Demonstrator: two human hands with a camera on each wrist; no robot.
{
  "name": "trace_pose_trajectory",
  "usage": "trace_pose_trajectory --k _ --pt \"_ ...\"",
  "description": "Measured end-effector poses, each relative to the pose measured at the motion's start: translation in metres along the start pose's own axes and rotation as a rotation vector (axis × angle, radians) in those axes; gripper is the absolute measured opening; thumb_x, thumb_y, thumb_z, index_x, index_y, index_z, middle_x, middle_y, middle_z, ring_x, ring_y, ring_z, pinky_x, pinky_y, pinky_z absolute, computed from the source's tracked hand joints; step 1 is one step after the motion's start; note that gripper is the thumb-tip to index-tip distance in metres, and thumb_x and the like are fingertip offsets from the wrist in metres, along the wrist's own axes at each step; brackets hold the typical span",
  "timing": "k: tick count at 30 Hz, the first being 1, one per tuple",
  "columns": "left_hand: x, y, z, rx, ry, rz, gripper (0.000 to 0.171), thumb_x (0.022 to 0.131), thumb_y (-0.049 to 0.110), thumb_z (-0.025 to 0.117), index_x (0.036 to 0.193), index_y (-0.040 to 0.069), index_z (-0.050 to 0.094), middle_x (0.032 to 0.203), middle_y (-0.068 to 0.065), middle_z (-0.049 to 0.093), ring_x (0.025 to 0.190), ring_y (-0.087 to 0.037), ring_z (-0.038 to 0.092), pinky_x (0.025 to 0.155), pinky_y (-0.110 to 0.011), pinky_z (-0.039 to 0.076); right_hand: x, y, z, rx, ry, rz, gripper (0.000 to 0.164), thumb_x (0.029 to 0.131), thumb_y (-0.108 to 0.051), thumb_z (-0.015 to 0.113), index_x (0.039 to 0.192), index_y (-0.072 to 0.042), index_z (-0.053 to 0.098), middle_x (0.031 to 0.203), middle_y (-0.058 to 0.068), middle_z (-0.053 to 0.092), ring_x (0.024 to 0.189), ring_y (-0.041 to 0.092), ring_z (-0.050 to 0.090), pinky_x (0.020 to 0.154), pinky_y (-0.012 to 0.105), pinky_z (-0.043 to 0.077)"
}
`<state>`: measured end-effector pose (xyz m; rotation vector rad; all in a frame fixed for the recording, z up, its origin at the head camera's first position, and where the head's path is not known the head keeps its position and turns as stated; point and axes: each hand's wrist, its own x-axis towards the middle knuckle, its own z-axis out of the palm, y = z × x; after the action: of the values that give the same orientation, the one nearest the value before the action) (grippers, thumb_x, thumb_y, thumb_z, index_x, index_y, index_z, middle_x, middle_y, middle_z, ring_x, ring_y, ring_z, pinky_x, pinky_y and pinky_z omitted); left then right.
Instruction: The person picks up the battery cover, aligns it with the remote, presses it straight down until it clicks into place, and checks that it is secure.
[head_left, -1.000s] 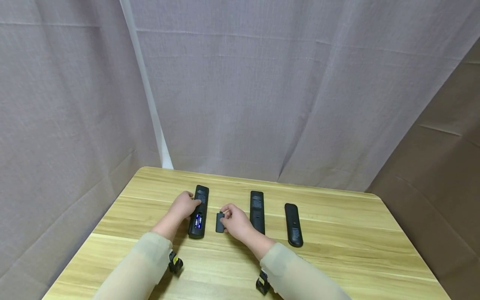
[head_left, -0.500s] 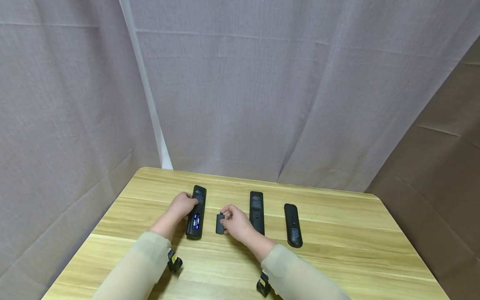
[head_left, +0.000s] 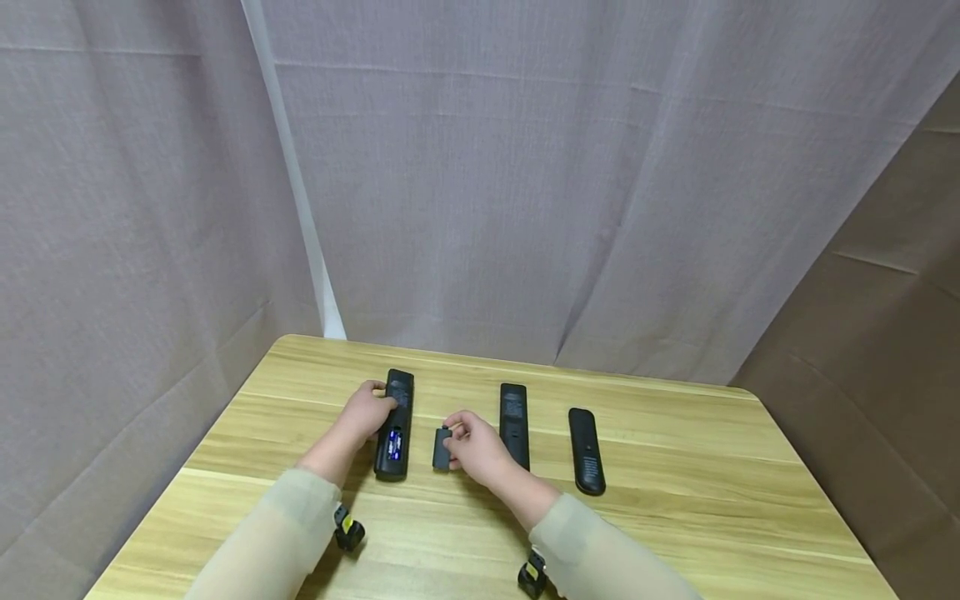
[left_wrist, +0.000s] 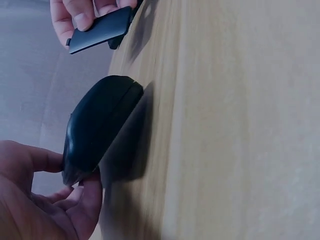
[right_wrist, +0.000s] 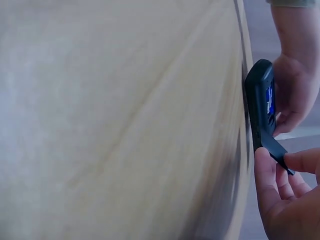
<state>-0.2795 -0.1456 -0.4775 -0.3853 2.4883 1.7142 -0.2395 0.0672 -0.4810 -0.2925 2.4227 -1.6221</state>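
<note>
My left hand (head_left: 366, 411) grips a black remote control (head_left: 399, 412) near its far half, thumb on the upturned back and fingers along the left side. Its battery compartment is uncovered, and blue batteries (head_left: 394, 445) lie side by side in it. In the left wrist view a shadow shows under the remote (left_wrist: 97, 125), which is tipped. To the right of it, my right hand (head_left: 480, 450) pinches the small dark battery cover (head_left: 441, 450) between thumb and fingers. The cover (right_wrist: 274, 149) is apart from the remote in the head view; in the right wrist view it overlaps the remote's end.
A second black remote (head_left: 513, 408) lies back up, partly hidden by my right forearm. Farther right on the wooden table (head_left: 690, 500) lies a third one (head_left: 587, 450), with a rounded near end. Grey curtains (head_left: 465, 208) hang behind the far edge.
The remote in my left hand has shifted slightly left, with a small turn. My right hand and the battery cover have moved a little toward me and right.
</note>
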Motion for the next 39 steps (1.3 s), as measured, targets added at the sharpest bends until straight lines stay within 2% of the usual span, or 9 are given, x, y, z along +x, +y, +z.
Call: trace_pose_trajectory --k 7,13,24,31,39 --pt "-0.007 -0.001 0.008 -0.144 0.001 0.023 0.06 0.092 0.008 0.055 0.149 0.006 0.036 0.115 -0.03 0.056 0.075 -0.027 0.065 0.055 -0.038 0.058 -0.011 -0.005 -0.007 0.04 -0.009 -0.005 0.024 0.095 0.001 0.061 0.119 0.0 0.057 0.091 0.007 0.049 0.07 0.021 0.06 0.064 0.037 0.059" --pt "-0.014 -0.001 0.018 -0.23 -0.059 0.051 0.058 0.094 0.007 0.056 0.149 0.009 0.038 0.115 -0.029 0.058 0.079 -0.031 0.067 0.059 -0.043 0.059 -0.025 -0.007 -0.015 0.057 -0.029 -0.035 0.023 0.094 0.002 0.062 0.116 0.001 0.057 0.089 0.008 0.051 0.067 0.019 0.06 0.065 0.042 0.06" --pt "-0.033 0.008 0.034 -0.258 -0.136 0.064 0.059 0.095 0.007 0.057 0.15 0.012 0.036 0.119 -0.028 0.061 0.075 -0.03 0.068 0.058 -0.043 0.058 -0.048 0.001 -0.03 0.103 -0.058 -0.044 0.026 0.094 0.003 0.062 0.119 0.005 0.055 0.09 0.009 0.051 0.066 0.019 0.06 0.064 0.042 0.06" --pt "-0.042 0.016 0.036 -0.295 -0.174 0.064 0.063 0.096 0.006 0.056 0.153 0.013 0.031 0.121 -0.028 0.06 0.079 -0.032 0.069 0.062 -0.046 0.059 -0.055 0.008 -0.039 0.108 -0.059 -0.047 0.023 0.094 0.003 0.059 0.117 0.004 0.055 0.089 0.008 0.052 0.068 0.017 0.058 0.065 0.04 0.06" --pt "-0.046 0.019 0.038 -0.304 -0.202 0.068 0.065 0.096 0.005 0.056 0.155 0.013 0.027 0.12 -0.028 0.06 0.084 -0.032 0.069 0.066 -0.047 0.06 -0.061 0.011 -0.046 0.107 -0.034 -0.025 0.024 0.094 0.003 0.059 0.118 0.003 0.055 0.088 0.008 0.052 0.069 0.018 0.059 0.066 0.04 0.06"
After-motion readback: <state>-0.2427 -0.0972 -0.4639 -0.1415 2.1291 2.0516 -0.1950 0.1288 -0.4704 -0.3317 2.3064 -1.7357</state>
